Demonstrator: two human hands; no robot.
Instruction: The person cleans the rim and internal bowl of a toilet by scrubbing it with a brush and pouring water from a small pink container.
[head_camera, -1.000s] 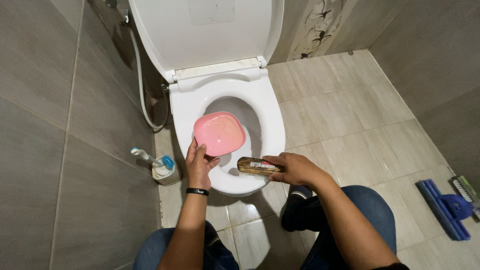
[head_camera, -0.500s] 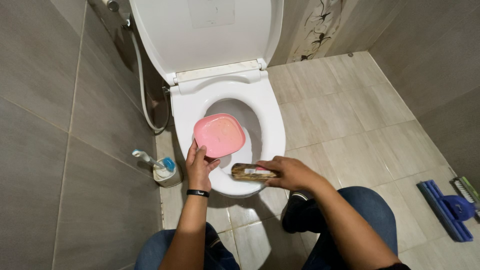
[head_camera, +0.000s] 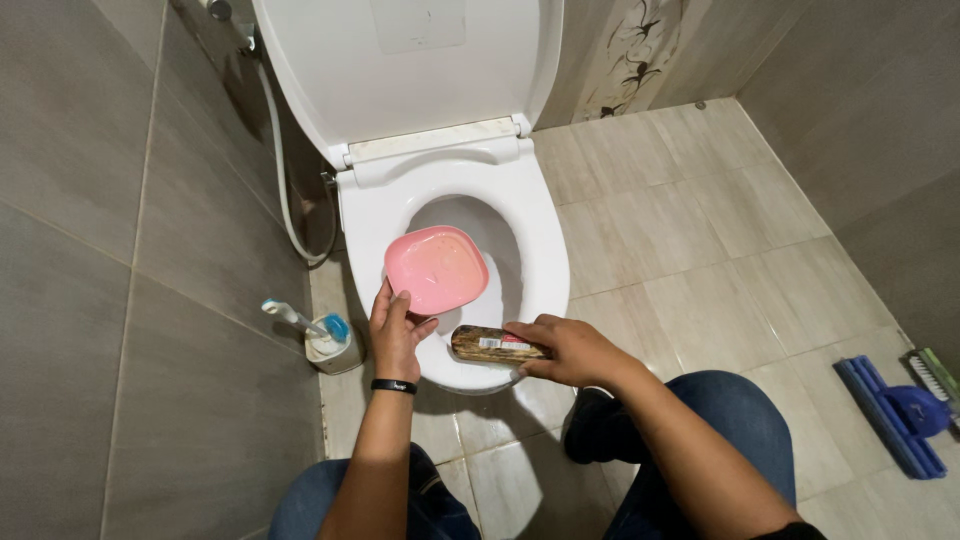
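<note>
Pink dish (head_camera: 436, 268) & brush over toilet bowl (head_camera: 535, 235).
L hand (head_camera: 396, 332) pinches dish rim; light, stiff, prob. slippery. R hand (head_camera: 560, 350) clasps brush (head_camera: 490, 343).

The brush (head_camera: 497, 345) shows no bristles; its right end is buried in the right hand (head_camera: 565, 350). The lid (head_camera: 400, 60) is cut by the top edge. A scrubber (head_camera: 935, 372) runs off the right edge, and both knees off the bottom
</note>
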